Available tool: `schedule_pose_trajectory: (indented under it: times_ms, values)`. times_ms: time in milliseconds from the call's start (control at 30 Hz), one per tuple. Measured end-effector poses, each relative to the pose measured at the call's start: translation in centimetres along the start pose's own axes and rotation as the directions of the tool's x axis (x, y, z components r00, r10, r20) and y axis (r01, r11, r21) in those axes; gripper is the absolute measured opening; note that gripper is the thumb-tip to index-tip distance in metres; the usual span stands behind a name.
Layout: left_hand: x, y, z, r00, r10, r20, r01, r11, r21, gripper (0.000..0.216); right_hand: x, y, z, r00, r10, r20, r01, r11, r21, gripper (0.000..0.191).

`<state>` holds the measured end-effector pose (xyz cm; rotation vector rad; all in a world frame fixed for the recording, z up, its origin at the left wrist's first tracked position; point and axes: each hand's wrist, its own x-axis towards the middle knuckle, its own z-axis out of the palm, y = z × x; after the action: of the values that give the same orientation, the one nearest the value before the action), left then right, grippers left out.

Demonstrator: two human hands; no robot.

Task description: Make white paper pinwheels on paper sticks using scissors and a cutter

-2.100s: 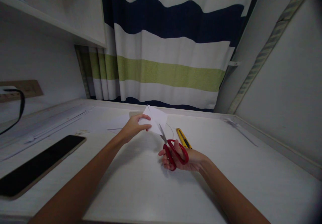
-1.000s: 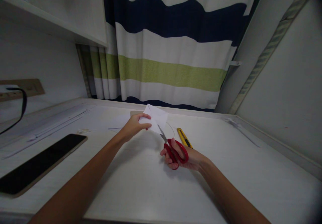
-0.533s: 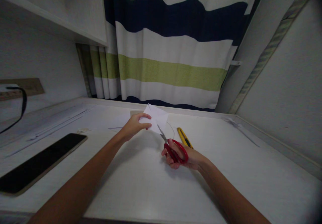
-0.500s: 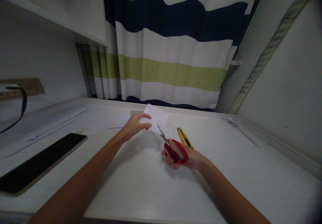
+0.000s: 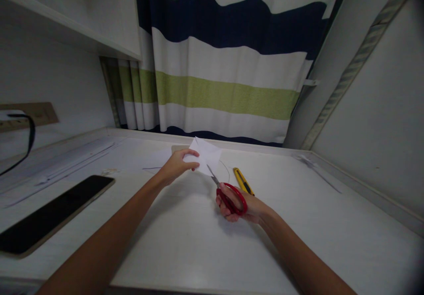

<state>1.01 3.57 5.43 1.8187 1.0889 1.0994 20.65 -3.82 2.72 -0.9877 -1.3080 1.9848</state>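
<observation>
My left hand (image 5: pixel 179 164) pinches the left side of a white piece of paper (image 5: pixel 210 153), which has a pointed top corner and is held up off the desk. Red-handled scissors (image 5: pixel 236 200) are in my right hand (image 5: pixel 245 206), fingers through the loops. Their blades are slightly apart and point up and left, by the paper's lower edge; whether they touch it I cannot tell. Just beyond my right hand lies a yellow box cutter (image 5: pixel 243 180). A thin curved line or strip, too fine to name, runs on the desk right of the paper.
A dark-screened phone (image 5: pixel 54 215) lies at the left of the white desk (image 5: pixel 185 251). Flat white sheets (image 5: pixel 76 162) are behind it. Thin clear items (image 5: pixel 314 169) rest at the right. A striped curtain (image 5: pixel 225 92) hangs at the back. A black cable (image 5: pixel 31 136) bends from the wall socket.
The fingers of my right hand have closed slightly around the scissors' handles, and the scissors have shifted a little. My left hand and the paper look the same.
</observation>
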Motion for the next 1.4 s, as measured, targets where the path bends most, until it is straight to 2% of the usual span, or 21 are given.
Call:
schedule_pose_trajectory:
  times_ms: [167, 300, 467, 667, 800, 867, 900, 933, 1000, 1033, 1067, 1100, 1133, 1233, 1333, 1400]
  values:
    - [0.1, -0.3, 0.0, 1.000, -0.012, 0.000, 0.012, 1.000, 0.010, 0.030, 0.1, 0.0, 0.1, 1.000, 0.008, -0.006, -0.008, 1.000, 0.028, 0.041]
    - [0.1, -0.2, -0.1, 1.000, -0.026, 0.001, 0.026, 0.999, 0.033, 0.030, 0.4, 0.6, -0.2, 0.999, -0.032, -0.029, 0.031, 0.998, -0.052, 0.045]
    - [0.0, -0.4, 0.0, 0.999, -0.034, -0.001, 0.034, 0.998, 0.052, 0.029, 0.7, 0.9, -0.6, 0.998, -0.058, 0.008, 0.059, 0.996, -0.070, 0.046]
    - [0.3, -0.9, 0.0, 0.999, -0.035, 0.013, 0.034, 0.999, 0.039, 0.031, 0.3, 0.3, -0.2, 1.000, -0.022, -0.016, 0.020, 0.991, -0.132, 0.046]
    - [0.5, -0.8, -1.1, 0.999, -0.018, -0.047, 0.022, 0.997, 0.068, 0.028, -0.5, -0.3, -0.9, 0.999, 0.030, 0.015, -0.027, 0.980, -0.198, 0.046]
    - [0.4, -0.7, -1.8, 0.999, -0.024, -0.049, 0.028, 0.996, 0.079, 0.028, -0.8, -0.7, -1.8, 0.998, 0.009, -0.070, -0.030, 0.953, -0.303, 0.046]
    - [0.3, -0.6, -2.1, 0.999, -0.029, -0.022, 0.031, 0.996, 0.084, 0.028, -0.9, -1.0, -2.2, 0.983, -0.057, -0.175, -0.012, 0.930, -0.366, 0.045]
    - [0.2, -0.6, -2.2, 0.999, -0.033, 0.030, 0.030, 0.996, 0.088, 0.028, -0.9, -1.2, -2.7, 0.939, -0.167, -0.302, 0.021, 0.901, -0.434, 0.044]
    - [-0.1, -0.4, -2.3, 0.982, -0.027, 0.187, 0.009, 0.995, 0.094, 0.027, -0.8, -1.7, -3.3, 0.750, -0.428, -0.504, 0.103, 0.828, -0.551, 0.040]
    - [-0.3, -0.2, -2.2, 0.962, -0.015, 0.272, -0.011, 0.996, 0.093, 0.026, -0.6, -1.8, -3.5, 0.667, -0.513, -0.541, 0.141, 0.799, -0.584, 0.038]
    - [-0.5, 0.0, -2.0, 0.937, 0.002, 0.349, -0.036, 0.995, 0.091, 0.026, -0.4, -1.9, -3.5, 0.628, -0.556, -0.544, 0.177, 0.783, -0.596, 0.036]
    - [-0.6, 0.1, -1.8, 0.912, 0.023, 0.410, -0.065, 0.994, 0.089, 0.027, -0.2, -1.8, -3.4, 0.629, -0.575, -0.523, 0.211, 0.774, -0.597, 0.035]
    - [-0.7, 0.3, -1.6, 0.893, 0.046, 0.448, -0.095, 0.992, 0.088, 0.027, 0.0, -1.6, -3.3, 0.650, -0.579, -0.491, 0.238, 0.770, -0.593, 0.034]
    - [-0.9, 0.8, -1.2, 0.858, 0.088, 0.507, -0.152, 0.985, 0.087, 0.029, 0.8, -0.8, -2.7, 0.710, -0.585, -0.391, 0.271, 0.740, -0.615, 0.027]
    - [-0.9, 1.0, -1.1, 0.852, 0.103, 0.513, -0.152, 0.987, 0.056, 0.033, 1.5, -0.2, -2.5, 0.716, -0.576, -0.395, 0.222, 0.723, -0.654, 0.022]
    - [-0.9, 1.0, -1.0, 0.865, 0.122, 0.487, -0.155, 0.988, 0.028, 0.037, 1.7, 0.0, -2.4, 0.698, -0.571, -0.433, 0.209, 0.740, -0.639, 0.021]
